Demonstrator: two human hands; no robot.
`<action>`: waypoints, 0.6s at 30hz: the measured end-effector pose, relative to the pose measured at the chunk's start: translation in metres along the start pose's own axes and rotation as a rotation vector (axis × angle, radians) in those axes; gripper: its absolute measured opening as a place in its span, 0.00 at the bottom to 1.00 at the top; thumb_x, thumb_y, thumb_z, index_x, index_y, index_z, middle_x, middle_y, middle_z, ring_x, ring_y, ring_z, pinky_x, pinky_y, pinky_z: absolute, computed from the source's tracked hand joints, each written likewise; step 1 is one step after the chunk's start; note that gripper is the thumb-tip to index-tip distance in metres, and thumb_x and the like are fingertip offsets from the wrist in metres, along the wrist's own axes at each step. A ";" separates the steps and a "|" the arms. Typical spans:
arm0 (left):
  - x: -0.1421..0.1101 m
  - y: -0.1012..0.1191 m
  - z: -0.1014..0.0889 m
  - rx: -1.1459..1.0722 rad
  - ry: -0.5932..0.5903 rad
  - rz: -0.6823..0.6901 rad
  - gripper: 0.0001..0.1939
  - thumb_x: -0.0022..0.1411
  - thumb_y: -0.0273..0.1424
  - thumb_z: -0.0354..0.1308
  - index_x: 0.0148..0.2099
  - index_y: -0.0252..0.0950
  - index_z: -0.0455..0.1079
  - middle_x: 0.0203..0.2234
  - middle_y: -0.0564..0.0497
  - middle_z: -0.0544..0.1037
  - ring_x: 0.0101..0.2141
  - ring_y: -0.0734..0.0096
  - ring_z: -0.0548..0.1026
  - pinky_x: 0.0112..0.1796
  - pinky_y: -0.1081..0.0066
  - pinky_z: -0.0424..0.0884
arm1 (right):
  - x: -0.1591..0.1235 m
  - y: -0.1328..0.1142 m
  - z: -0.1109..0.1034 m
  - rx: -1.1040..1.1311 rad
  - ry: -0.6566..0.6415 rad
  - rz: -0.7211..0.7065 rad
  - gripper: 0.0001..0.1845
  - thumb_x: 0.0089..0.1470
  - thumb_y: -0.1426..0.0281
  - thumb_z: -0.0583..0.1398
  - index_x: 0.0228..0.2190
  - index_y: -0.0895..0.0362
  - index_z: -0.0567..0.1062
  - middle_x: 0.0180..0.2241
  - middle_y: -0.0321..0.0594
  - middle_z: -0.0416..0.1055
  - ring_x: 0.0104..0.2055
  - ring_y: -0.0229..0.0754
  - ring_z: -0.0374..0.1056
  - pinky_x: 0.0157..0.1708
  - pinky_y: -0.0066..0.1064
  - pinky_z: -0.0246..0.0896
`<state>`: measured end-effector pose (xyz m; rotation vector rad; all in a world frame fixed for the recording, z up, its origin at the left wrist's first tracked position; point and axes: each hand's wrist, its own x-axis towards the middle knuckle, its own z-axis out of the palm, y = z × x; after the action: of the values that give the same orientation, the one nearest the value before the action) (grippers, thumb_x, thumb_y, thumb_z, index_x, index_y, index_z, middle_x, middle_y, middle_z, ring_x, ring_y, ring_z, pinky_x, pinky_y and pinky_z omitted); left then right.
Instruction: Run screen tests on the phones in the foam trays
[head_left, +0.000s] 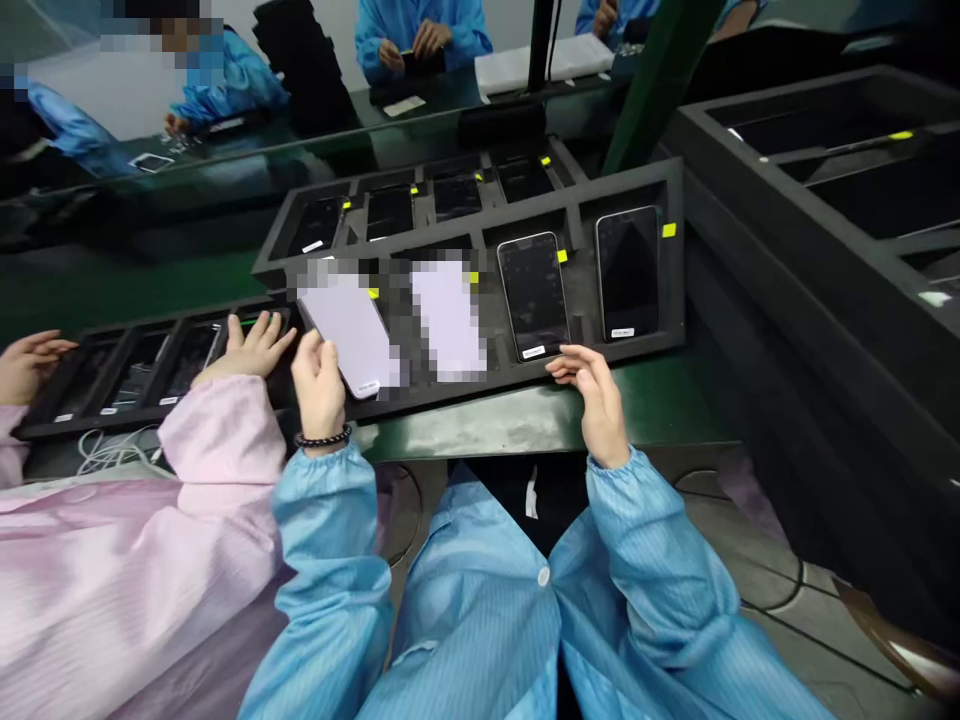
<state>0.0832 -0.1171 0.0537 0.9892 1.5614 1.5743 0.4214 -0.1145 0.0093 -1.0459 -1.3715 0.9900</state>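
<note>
My left hand [318, 385] grips the lower end of a lit phone [352, 335], holding it tilted over the left slot of a black foam tray [637, 345]. A second lit phone [448, 318] lies in the slot beside it. Two dark phones fill the right slots, one [533, 295] left of the other [628, 272]. My right hand [596, 400] rests on the tray's front edge below those dark phones, fingers curled and holding nothing.
A co-worker in a pink sleeve [225, 425] at my left has hands on another tray of phones [135, 365]. A further tray [420, 200] lies behind mine. Stacked black trays [825, 180] rise at the right. People in blue coats work across the green belt [112, 290].
</note>
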 end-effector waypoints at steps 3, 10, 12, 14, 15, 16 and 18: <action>-0.010 -0.003 0.005 0.087 0.053 0.087 0.13 0.67 0.33 0.57 0.52 0.36 0.69 0.49 0.58 0.78 0.60 0.66 0.68 0.54 0.71 0.66 | 0.000 0.001 0.000 -0.029 -0.029 -0.001 0.18 0.67 0.58 0.51 0.50 0.53 0.71 0.42 0.42 0.76 0.45 0.44 0.72 0.47 0.41 0.68; -0.049 0.002 0.000 0.264 0.418 0.368 0.17 0.70 0.37 0.52 0.60 0.52 0.66 0.63 0.63 0.68 0.67 0.62 0.58 0.58 0.62 0.64 | -0.003 0.001 -0.003 -0.078 -0.022 -0.040 0.17 0.67 0.60 0.52 0.53 0.51 0.70 0.44 0.42 0.75 0.46 0.45 0.71 0.49 0.43 0.68; -0.057 -0.010 -0.006 0.247 0.435 0.309 0.19 0.70 0.39 0.52 0.62 0.53 0.64 0.66 0.60 0.64 0.69 0.61 0.55 0.61 0.61 0.62 | -0.001 -0.001 0.000 -0.139 -0.021 -0.081 0.17 0.67 0.61 0.52 0.54 0.51 0.70 0.45 0.43 0.75 0.47 0.46 0.72 0.49 0.44 0.68; -0.058 -0.026 -0.011 0.197 0.355 0.186 0.25 0.68 0.41 0.54 0.65 0.49 0.60 0.67 0.54 0.62 0.69 0.59 0.55 0.65 0.61 0.57 | 0.004 -0.005 0.007 -0.270 -0.047 -0.179 0.17 0.67 0.63 0.52 0.54 0.50 0.71 0.47 0.44 0.74 0.49 0.48 0.71 0.51 0.47 0.67; -0.056 -0.034 -0.013 0.170 0.301 0.135 0.27 0.66 0.42 0.56 0.65 0.46 0.60 0.67 0.51 0.62 0.69 0.59 0.56 0.67 0.61 0.55 | 0.007 -0.008 0.012 -0.357 -0.076 -0.254 0.18 0.67 0.65 0.52 0.54 0.50 0.71 0.49 0.45 0.74 0.51 0.49 0.70 0.53 0.49 0.66; -0.054 -0.042 -0.014 0.143 0.252 0.106 0.28 0.65 0.42 0.57 0.65 0.43 0.61 0.67 0.48 0.63 0.68 0.58 0.57 0.68 0.62 0.53 | 0.010 -0.011 0.019 -0.448 -0.118 -0.343 0.18 0.66 0.66 0.52 0.54 0.49 0.72 0.51 0.45 0.73 0.53 0.51 0.68 0.55 0.50 0.65; -0.047 -0.053 -0.017 0.097 0.169 0.105 0.29 0.63 0.43 0.59 0.64 0.41 0.63 0.65 0.45 0.65 0.67 0.58 0.60 0.68 0.62 0.54 | 0.017 -0.016 0.035 -0.619 -0.227 -0.540 0.18 0.65 0.67 0.54 0.54 0.48 0.74 0.56 0.46 0.70 0.58 0.52 0.64 0.58 0.52 0.61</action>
<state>0.0881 -0.1654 -0.0006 1.0282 1.7402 1.7051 0.3853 -0.1025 0.0267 -0.9261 -2.0831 0.2827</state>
